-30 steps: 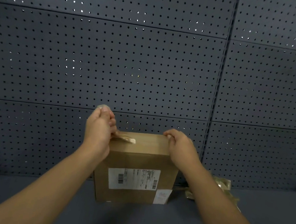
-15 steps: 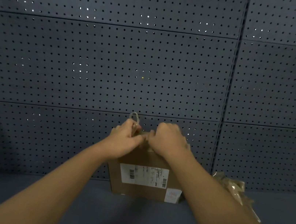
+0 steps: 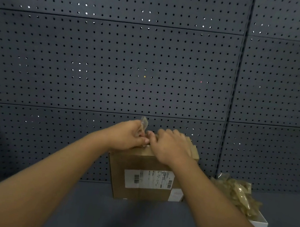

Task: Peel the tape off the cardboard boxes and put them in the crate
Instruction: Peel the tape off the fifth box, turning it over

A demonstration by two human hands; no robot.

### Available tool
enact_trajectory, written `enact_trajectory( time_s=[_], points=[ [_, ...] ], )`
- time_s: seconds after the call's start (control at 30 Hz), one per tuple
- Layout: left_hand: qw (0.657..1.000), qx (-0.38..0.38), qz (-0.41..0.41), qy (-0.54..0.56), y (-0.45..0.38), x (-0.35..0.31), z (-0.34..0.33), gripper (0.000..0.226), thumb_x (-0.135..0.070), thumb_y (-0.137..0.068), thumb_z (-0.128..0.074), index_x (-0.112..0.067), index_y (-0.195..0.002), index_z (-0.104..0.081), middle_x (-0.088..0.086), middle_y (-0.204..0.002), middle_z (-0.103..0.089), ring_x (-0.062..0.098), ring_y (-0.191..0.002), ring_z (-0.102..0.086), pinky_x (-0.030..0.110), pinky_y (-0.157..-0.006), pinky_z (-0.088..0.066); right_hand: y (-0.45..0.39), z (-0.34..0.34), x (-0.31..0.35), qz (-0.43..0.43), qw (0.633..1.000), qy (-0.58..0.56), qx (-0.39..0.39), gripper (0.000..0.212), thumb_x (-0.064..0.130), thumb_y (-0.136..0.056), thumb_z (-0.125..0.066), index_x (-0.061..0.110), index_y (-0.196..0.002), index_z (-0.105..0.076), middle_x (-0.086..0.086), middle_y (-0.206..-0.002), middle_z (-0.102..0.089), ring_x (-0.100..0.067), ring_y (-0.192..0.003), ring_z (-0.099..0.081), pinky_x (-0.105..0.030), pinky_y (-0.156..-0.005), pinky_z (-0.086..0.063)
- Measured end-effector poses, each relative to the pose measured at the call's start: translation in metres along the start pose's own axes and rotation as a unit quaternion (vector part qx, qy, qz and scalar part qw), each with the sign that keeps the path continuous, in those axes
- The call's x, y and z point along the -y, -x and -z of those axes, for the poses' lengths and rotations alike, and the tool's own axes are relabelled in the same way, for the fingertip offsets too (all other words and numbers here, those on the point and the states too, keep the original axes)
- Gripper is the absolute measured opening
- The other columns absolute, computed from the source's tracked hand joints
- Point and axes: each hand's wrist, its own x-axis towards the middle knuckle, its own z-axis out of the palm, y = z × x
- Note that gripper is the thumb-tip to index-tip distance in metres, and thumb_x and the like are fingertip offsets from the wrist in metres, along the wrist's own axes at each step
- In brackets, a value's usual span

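Head view: tape (image 3: 144,122) is pinched by left hand (image 3: 127,136) at 12 o'clock above cardboard box (image 3: 145,177); right hand (image 3: 171,147) fingers curled on top edge. Peeling underway; steady pull needed next.

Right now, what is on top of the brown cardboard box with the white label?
Both hands rest on the top of the brown cardboard box: the left hand pinches a clear strip of tape, the right hand presses beside it. They cover most of the top.

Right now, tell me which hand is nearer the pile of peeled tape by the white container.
Right. The right hand rests on the cardboard box top, on the side toward the tape pile; the left hand is farther off, pinching a tape strip.
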Motion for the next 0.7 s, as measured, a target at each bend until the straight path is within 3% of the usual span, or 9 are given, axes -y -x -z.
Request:
enact_trajectory(
  time_s=[0.1, 0.3, 0.47, 0.57, 0.63, 0.7],
  points=[
    [0.999, 0.046, -0.008, -0.007, 0.001, -0.005, 0.015, 0.019, -0.038, -0.098, -0.070, -0.022, -0.101, -0.060, -0.005, -0.093, -0.062, 0.007, -0.079, -0.057, 0.025, -0.068, -0.045, 0.001, 0.001, -0.002, 0.004, 1.000, -0.001, 0.001, 0.064, 0.056, -0.107, -0.017, 0.018, -0.133, -0.060, -0.012, -0.136, -0.061, -0.031, -0.127, -0.049, -0.046, -0.104, -0.034],
    [0.993, 0.039, 0.018, 0.111, 0.027, 0.027, 0.027, 0.018, -0.022, -0.095, -0.074, -0.010, -0.099, -0.062, -0.003, -0.086, -0.055, -0.002, -0.065, -0.051, 0.013, -0.062, -0.044, -0.003, 0.002, -0.004, 0.014, 1.000, 0.000, 0.012, 0.067, 0.057, -0.107, -0.012, 0.020, -0.139, -0.057, -0.011, -0.139, -0.061, -0.031, -0.131, -0.049, -0.048, -0.110, -0.032],
    [0.990, 0.041, 0.032, 0.130, 0.044, 0.049, 0.037, 0.012, -0.020, -0.094, -0.074, -0.017, -0.101, -0.064, -0.003, -0.090, -0.057, 0.006, -0.076, -0.053, 0.024, -0.073, -0.045, -0.003, 0.002, -0.007, 0.026, 0.999, -0.006, 0.017, 0.065, 0.055, -0.108, -0.011, 0.020, -0.137, -0.057, -0.010, -0.137, -0.061, -0.030, -0.130, -0.049, -0.048, -0.110, -0.033],
    [0.992, 0.062, 0.025, 0.106, 0.052, 0.052, 0.040, 0.013, -0.022, -0.098, -0.069, -0.034, -0.104, -0.070, 0.005, -0.106, -0.067, 0.015, -0.090, -0.064, 0.028, -0.085, -0.049, -0.002, 0.003, -0.008, 0.033, 0.999, -0.006, 0.021, 0.064, 0.055, -0.108, -0.011, 0.021, -0.138, -0.056, -0.010, -0.138, -0.060, -0.031, -0.131, -0.048, -0.047, -0.111, -0.032],
    [0.994, 0.081, 0.010, 0.075, 0.056, 0.052, 0.043, 0.026, -0.023, -0.100, -0.065, -0.043, -0.085, -0.072, 0.009, -0.120, -0.070, 0.021, -0.096, -0.067, 0.031, -0.086, -0.050, -0.001, 0.002, -0.007, 0.037, 0.999, -0.002, 0.016, 0.063, 0.055, -0.108, -0.012, 0.022, -0.138, -0.056, -0.011, -0.138, -0.060, -0.031, -0.131, -0.048, -0.048, -0.112, -0.032],
    [0.996, 0.070, 0.001, 0.053, 0.057, 0.051, 0.046, 0.035, -0.024, -0.101, -0.061, -0.043, -0.075, -0.074, 0.006, -0.100, -0.072, 0.018, -0.080, -0.060, 0.040, -0.079, -0.053, 0.001, 0.002, -0.007, 0.040, 0.999, 0.000, 0.014, 0.063, 0.055, -0.108, -0.012, 0.022, -0.139, -0.055, -0.011, -0.138, -0.060, -0.031, -0.132, -0.048, -0.048, -0.112, -0.031]
  ],
)
